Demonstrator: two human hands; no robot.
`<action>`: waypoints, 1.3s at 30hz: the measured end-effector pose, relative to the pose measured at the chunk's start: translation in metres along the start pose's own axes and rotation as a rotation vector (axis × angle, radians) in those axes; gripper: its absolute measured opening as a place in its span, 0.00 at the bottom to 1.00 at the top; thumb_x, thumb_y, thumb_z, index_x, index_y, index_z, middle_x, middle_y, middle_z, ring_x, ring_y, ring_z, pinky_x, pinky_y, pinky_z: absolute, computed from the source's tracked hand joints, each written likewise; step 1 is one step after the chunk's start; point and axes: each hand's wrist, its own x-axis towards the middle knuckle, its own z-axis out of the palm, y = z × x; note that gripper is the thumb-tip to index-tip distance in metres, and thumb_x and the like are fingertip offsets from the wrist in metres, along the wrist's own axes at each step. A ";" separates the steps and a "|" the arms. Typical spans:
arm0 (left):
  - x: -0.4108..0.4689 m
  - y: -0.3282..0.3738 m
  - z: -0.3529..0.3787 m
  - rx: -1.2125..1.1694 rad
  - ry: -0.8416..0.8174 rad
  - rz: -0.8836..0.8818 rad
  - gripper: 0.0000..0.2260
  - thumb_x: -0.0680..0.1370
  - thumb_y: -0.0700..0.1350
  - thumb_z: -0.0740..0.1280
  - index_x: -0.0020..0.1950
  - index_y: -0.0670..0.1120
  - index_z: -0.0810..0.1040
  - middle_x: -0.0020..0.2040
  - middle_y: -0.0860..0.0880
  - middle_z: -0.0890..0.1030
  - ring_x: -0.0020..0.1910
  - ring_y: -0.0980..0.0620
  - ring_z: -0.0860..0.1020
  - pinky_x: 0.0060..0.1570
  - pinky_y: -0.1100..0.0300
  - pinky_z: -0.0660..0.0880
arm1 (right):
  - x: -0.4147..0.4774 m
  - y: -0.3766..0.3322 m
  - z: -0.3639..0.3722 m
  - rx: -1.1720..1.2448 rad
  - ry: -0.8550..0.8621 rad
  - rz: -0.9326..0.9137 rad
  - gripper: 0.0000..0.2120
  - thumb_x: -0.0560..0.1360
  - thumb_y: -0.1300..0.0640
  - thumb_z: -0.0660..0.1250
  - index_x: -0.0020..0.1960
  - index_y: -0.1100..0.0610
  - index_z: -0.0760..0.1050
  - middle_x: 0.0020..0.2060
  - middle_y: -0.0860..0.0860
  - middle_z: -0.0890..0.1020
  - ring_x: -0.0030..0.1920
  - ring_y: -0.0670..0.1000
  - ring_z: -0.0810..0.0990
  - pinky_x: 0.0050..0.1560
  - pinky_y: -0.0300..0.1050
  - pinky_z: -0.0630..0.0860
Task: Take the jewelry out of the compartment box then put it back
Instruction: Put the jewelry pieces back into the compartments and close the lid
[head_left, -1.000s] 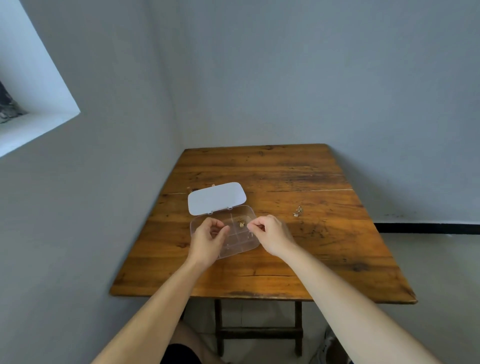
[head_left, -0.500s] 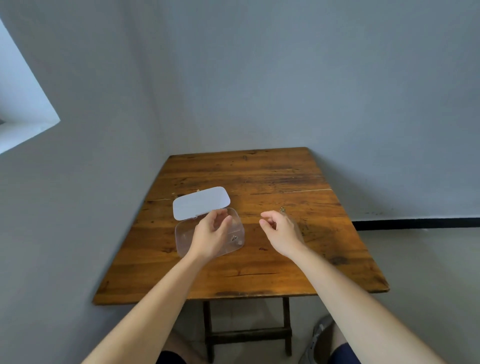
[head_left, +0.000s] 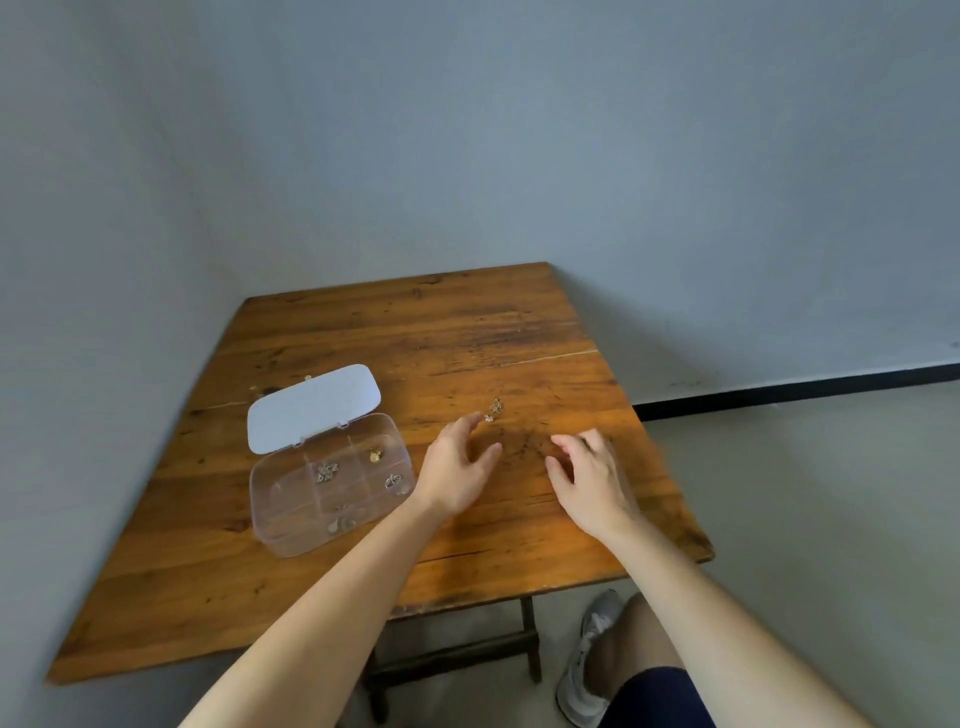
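A clear plastic compartment box (head_left: 280, 525) lies on the wooden table (head_left: 467, 332), its white lid (head_left: 311, 405) swung open behind it. Small jewelry pieces sit in several compartments, such as a silver one (head_left: 326, 472) and a gold one (head_left: 374, 456). A loose piece of jewelry (head_left: 494, 409) lies on the table to the right of the box. My left hand (head_left: 457, 467) hovers open just below that piece, fingertips close to it. My right hand (head_left: 589, 475) is further right, fingers curled loosely and apart, holding nothing I can see.
The table stands in a corner, with grey walls close at its left and far edges. Tiny items (head_left: 260, 389) lie behind the lid near the left wall. Below the table's near edge are my knee and a grey shoe (head_left: 587, 660).
Both hands have left the box and moved right over the bare tabletop. The left hand let go of the box and opened near the loose piece. The camera view swung right.
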 end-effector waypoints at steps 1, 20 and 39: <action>0.007 -0.003 0.001 0.035 -0.007 -0.010 0.28 0.78 0.53 0.68 0.76 0.48 0.65 0.72 0.46 0.72 0.71 0.47 0.71 0.69 0.49 0.71 | -0.001 0.001 0.004 -0.042 0.029 -0.026 0.18 0.81 0.49 0.63 0.67 0.55 0.76 0.58 0.53 0.75 0.59 0.52 0.75 0.57 0.45 0.77; 0.054 -0.005 0.031 0.349 0.172 0.133 0.11 0.81 0.41 0.65 0.60 0.41 0.83 0.54 0.43 0.77 0.54 0.43 0.77 0.53 0.58 0.73 | -0.003 0.004 0.008 -0.051 0.095 -0.073 0.17 0.82 0.49 0.60 0.66 0.54 0.76 0.57 0.53 0.74 0.56 0.51 0.74 0.51 0.40 0.77; -0.009 0.004 -0.020 0.246 0.035 0.087 0.10 0.81 0.41 0.63 0.58 0.42 0.82 0.57 0.44 0.81 0.57 0.46 0.77 0.55 0.59 0.72 | -0.001 -0.007 0.005 -0.149 0.030 -0.063 0.18 0.82 0.50 0.61 0.67 0.57 0.75 0.58 0.55 0.74 0.57 0.54 0.74 0.57 0.47 0.77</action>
